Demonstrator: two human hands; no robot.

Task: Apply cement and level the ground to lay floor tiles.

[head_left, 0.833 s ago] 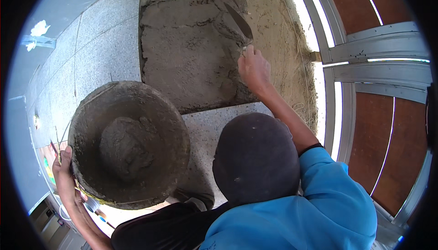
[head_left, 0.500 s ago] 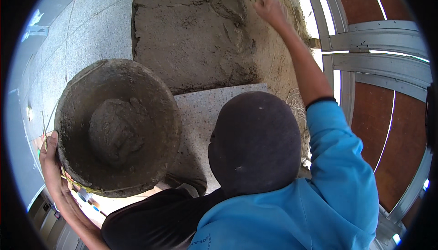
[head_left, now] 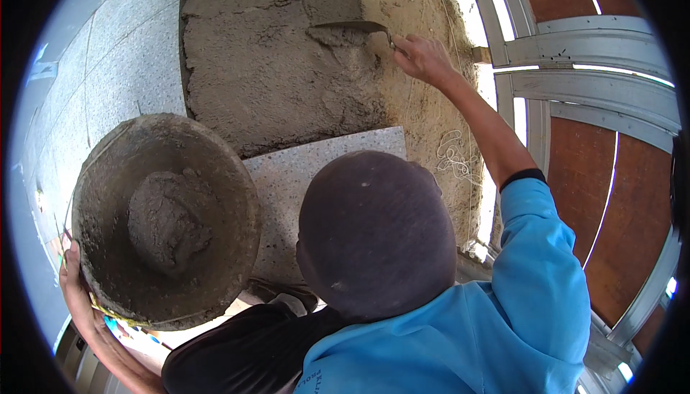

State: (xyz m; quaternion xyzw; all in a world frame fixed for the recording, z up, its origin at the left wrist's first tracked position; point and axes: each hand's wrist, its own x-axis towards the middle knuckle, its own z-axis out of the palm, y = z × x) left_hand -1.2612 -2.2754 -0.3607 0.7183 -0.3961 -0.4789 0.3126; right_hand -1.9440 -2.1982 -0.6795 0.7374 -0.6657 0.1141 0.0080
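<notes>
My right hand (head_left: 425,60) is closed round the handle of a trowel (head_left: 363,26) at the far side. Its dark, narrow blade points left and lies on the right part of a grey mortar bed (head_left: 266,63), with some mortar along its edge. At the left, my left hand (head_left: 74,282) grips the rim of a round, mortar-caked bucket (head_left: 93,178), thumb at the lip. The bucket leans so that its inside shows, and a heap of wet mortar (head_left: 169,221) sits in it. The left fingers are partly hidden behind the bucket.
Speckled slabs (head_left: 133,63) border the mortar at left, and another slab (head_left: 327,160) lies in front. Loose string (head_left: 454,157) rests on sandy ground. A metal frame (head_left: 596,52) with brown panels stands right. A dark cap (head_left: 377,236) and blue shirt (head_left: 445,344) block the lower middle.
My right hand has drawn the trowel nearer, and its blade has come down from the far edge onto the mortar. My left hand stays on the bucket rim. The view has shifted slightly.
</notes>
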